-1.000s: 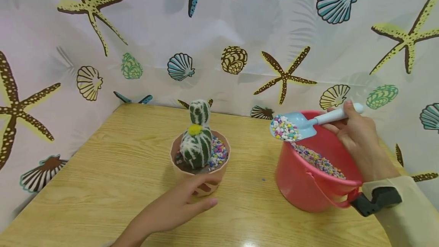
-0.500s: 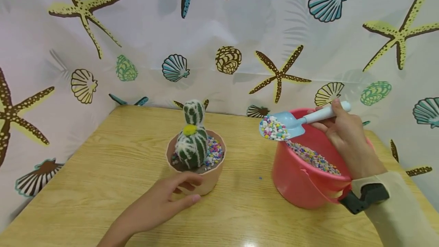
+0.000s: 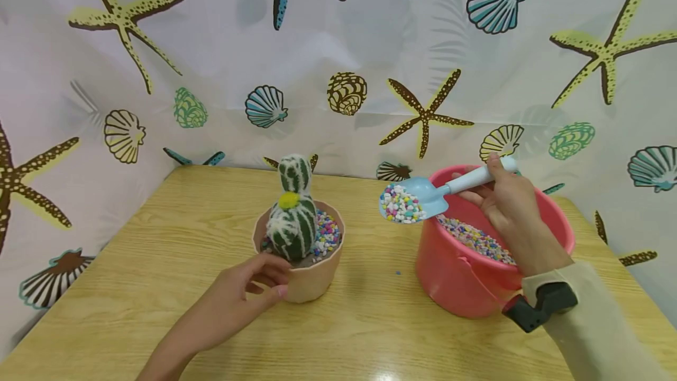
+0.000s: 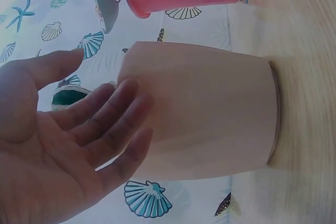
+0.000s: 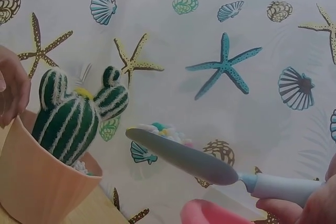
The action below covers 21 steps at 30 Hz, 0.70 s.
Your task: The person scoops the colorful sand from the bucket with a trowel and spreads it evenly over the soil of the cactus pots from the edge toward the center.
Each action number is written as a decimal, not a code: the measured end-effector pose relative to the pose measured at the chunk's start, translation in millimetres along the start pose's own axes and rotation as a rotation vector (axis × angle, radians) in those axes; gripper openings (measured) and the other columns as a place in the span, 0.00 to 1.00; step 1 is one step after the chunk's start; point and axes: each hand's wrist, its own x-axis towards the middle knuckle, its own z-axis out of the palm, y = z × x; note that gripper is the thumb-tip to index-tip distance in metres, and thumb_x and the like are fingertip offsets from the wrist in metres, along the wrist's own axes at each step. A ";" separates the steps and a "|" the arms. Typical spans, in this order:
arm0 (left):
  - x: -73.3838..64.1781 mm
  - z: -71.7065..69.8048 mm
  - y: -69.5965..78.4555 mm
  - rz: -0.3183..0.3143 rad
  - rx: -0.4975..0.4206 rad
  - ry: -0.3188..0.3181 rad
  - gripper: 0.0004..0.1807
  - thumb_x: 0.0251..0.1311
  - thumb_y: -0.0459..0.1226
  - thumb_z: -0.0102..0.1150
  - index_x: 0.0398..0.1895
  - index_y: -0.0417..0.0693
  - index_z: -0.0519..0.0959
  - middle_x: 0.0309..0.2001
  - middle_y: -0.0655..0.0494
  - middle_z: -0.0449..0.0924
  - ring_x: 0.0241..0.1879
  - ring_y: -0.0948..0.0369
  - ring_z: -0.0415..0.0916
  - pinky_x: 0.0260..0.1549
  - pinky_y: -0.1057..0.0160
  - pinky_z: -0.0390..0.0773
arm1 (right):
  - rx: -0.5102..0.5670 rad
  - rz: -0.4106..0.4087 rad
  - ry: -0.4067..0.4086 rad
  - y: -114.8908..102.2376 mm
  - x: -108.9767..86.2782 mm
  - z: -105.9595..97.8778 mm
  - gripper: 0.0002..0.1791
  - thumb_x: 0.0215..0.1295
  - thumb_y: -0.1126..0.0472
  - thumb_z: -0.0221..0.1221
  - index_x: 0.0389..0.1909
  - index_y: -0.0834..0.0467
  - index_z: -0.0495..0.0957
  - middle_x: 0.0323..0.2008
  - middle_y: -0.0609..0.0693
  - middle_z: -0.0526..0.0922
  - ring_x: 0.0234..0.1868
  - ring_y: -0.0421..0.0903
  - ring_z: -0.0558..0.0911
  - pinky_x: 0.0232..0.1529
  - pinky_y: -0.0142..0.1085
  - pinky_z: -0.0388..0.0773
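Note:
My right hand (image 3: 510, 201) grips the white handle of a light blue hand trowel (image 3: 436, 197). Multicoloured pebbles (image 3: 400, 203) lie in its blade, which juts past the left rim of a red bucket (image 3: 457, 287). More pebbles (image 3: 476, 240) fill the bucket's lower part. To the left stands a peach pot (image 3: 312, 282) holding a green and white cactus (image 3: 292, 228) with a yellow flower; soil and coloured pebbles surround its base. My left hand (image 3: 238, 293) is at the pot's near left side, fingers loosely bent; whether they touch it I cannot tell.
Both containers stand on a wooden table (image 3: 158, 263). One small blue pebble (image 3: 398, 273) lies between them. Behind hangs a white cloth (image 3: 317, 46) printed with starfish and shells. The bucket's handle hangs down its front.
The loaded trowel has moved left, from above the bucket to past its rim. My left hand has shifted left along the pot's front. The head view has turned slightly right.

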 end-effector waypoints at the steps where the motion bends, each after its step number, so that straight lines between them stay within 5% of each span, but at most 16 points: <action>1: 0.5 -0.1 -0.6 -0.011 -0.010 0.017 0.18 0.66 0.45 0.55 0.53 0.45 0.74 0.44 0.56 0.81 0.44 0.61 0.77 0.40 0.65 0.77 | -0.008 -0.003 -0.001 1.2 -0.9 1.2 0.15 0.66 0.53 0.53 0.50 0.51 0.65 0.46 0.53 0.67 0.60 0.53 0.69 0.49 0.49 0.69; 7: 2.2 -5.4 -6.9 -0.046 0.000 0.137 0.16 0.65 0.43 0.57 0.50 0.43 0.74 0.40 0.56 0.81 0.41 0.63 0.77 0.36 0.66 0.77 | -0.009 -0.010 -0.076 6.5 -7.0 7.7 0.14 0.67 0.52 0.52 0.48 0.53 0.64 0.45 0.54 0.70 0.50 0.52 0.77 0.46 0.47 0.73; 14: 6.1 -14.0 -14.9 -0.074 0.028 0.198 0.19 0.63 0.43 0.59 0.52 0.42 0.72 0.40 0.53 0.78 0.40 0.64 0.76 0.33 0.68 0.77 | 0.020 0.008 -0.132 10.6 -12.2 16.6 0.14 0.68 0.53 0.51 0.47 0.57 0.62 0.30 0.55 0.80 0.34 0.51 0.86 0.41 0.46 0.78; 21: 15.8 -21.3 -23.6 -0.083 0.058 0.240 0.29 0.60 0.44 0.63 0.59 0.38 0.66 0.49 0.44 0.72 0.49 0.52 0.73 0.39 0.63 0.77 | -0.001 0.034 -0.106 15.0 -13.5 25.8 0.16 0.67 0.53 0.52 0.50 0.56 0.65 0.39 0.54 0.76 0.35 0.50 0.86 0.50 0.47 0.73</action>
